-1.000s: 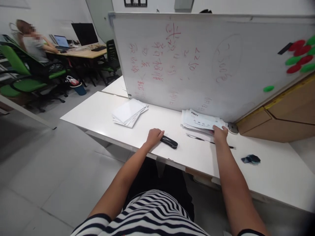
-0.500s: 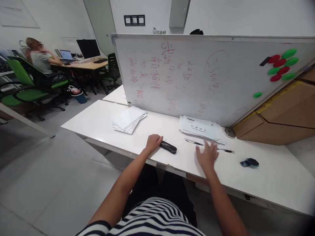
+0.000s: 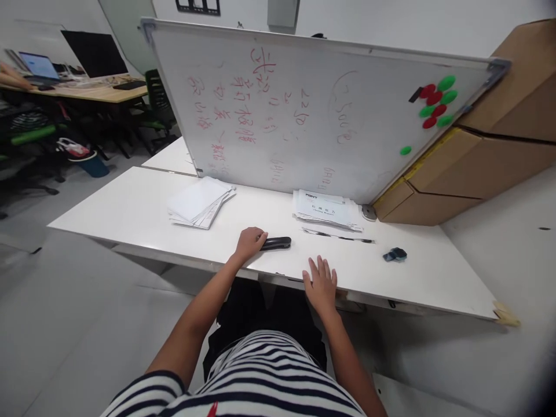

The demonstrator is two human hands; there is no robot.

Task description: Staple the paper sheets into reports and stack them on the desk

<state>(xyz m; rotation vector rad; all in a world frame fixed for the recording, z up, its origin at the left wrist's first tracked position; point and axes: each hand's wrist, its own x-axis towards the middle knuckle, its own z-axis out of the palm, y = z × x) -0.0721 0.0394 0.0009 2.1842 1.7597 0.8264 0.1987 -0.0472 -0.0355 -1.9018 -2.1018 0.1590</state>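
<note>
My left hand [image 3: 251, 243] is curled over the near end of a black stapler [image 3: 276, 244] lying on the white table [image 3: 130, 211]. My right hand [image 3: 322, 283] lies flat at the table's front edge, fingers spread and holding nothing. Beyond it a black pen [image 3: 337, 236] lies crosswise, and behind the pen sits a stack of printed papers [image 3: 325, 209] against the foot of the whiteboard [image 3: 304, 110]. A second stack of blank white sheets [image 3: 200, 201] lies to the left.
A small dark clip-like object [image 3: 394, 254] rests at the right of the table. Cardboard boxes [image 3: 490, 150] stand behind the whiteboard on the right. A desk with a laptop and monitor [image 3: 93, 52] and green chairs is at the far left.
My right hand left the printed papers and drew back to the table's front edge, fingers spread. My left hand stayed on the stapler. The view shifted rightward.
</note>
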